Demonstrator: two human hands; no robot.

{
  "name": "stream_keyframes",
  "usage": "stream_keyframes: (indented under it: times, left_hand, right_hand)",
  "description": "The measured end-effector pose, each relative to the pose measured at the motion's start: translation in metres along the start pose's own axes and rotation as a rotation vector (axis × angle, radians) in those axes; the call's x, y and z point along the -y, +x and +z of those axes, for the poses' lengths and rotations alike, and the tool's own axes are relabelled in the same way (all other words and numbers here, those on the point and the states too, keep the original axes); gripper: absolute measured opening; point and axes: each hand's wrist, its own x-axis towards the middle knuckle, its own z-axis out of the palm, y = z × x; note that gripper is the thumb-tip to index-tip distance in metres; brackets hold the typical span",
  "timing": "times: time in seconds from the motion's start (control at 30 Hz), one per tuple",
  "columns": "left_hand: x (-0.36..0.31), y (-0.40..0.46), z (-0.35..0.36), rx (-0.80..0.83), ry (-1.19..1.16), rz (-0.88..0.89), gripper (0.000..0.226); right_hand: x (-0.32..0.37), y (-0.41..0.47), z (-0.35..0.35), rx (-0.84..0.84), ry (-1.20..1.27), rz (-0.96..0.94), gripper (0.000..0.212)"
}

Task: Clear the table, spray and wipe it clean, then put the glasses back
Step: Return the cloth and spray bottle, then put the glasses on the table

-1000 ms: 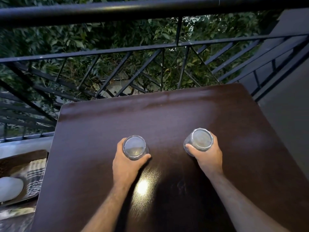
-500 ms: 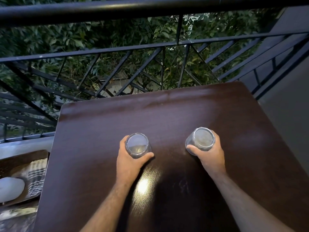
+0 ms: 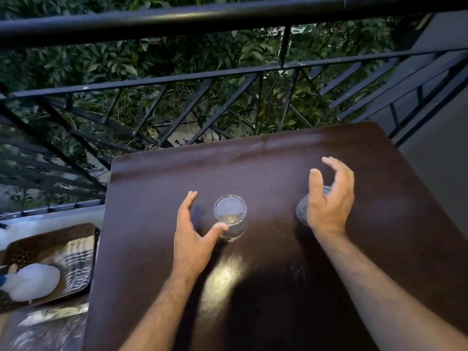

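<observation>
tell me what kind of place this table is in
Most likely a balcony or terrace above ground level: a black metal railing runs just past the dark wooden table, and leafy trees show through its bars.

Worktop (image 3: 278,173): dark brown wood-look surface, smooth, glossy, with a bright glare patch near its front edge. Two glasses (image 3: 230,217), clear and smooth. Railing (image 3: 202,19): black painted metal, dull sheen.

Black metal railing (image 3: 228,19), green foliage (image 3: 106,59) beyond, grey wall (image 3: 435,153) at right, dim light
</observation>
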Motion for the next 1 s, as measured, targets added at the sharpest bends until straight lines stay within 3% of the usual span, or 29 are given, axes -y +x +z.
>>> stream_keyframes:
  times: [0.2,0.3,0.47,0.6,0.77,0.93,1.0]
  left_hand:
    - [0.005,-0.006,-0.06,-0.092,0.043,0.007,0.071]
    - [0.024,-0.021,-0.106,-0.207,0.037,-0.022,0.057]
    - [0.053,-0.044,-0.188,-0.336,0.065,-0.082,0.058]
    - [0.082,-0.055,-0.253,-0.422,0.137,-0.112,0.054]
    - [0.129,-0.073,-0.318,-0.516,0.101,-0.24,0.064]
    - [0.177,-0.096,-0.357,-0.516,0.141,-0.341,0.058]
    - [0.195,-0.103,-0.365,-0.505,0.194,-0.39,0.055]
  right_hand:
    - [0.055,-0.038,0.043,0.041,-0.116,-0.408,0.041]
    - [0.087,-0.08,0.076,0.118,-0.036,-0.455,0.036]
    - [0.139,-0.157,0.143,0.24,0.104,-0.444,0.03]
    - [0.174,-0.211,0.191,0.412,0.173,-0.336,0.03]
    - [0.206,-0.273,0.238,0.67,0.197,-0.061,0.032]
    - [0.224,-0.335,0.276,0.677,0.177,0.244,0.015]
    - [0.225,-0.359,0.289,0.695,0.117,0.384,0.027]
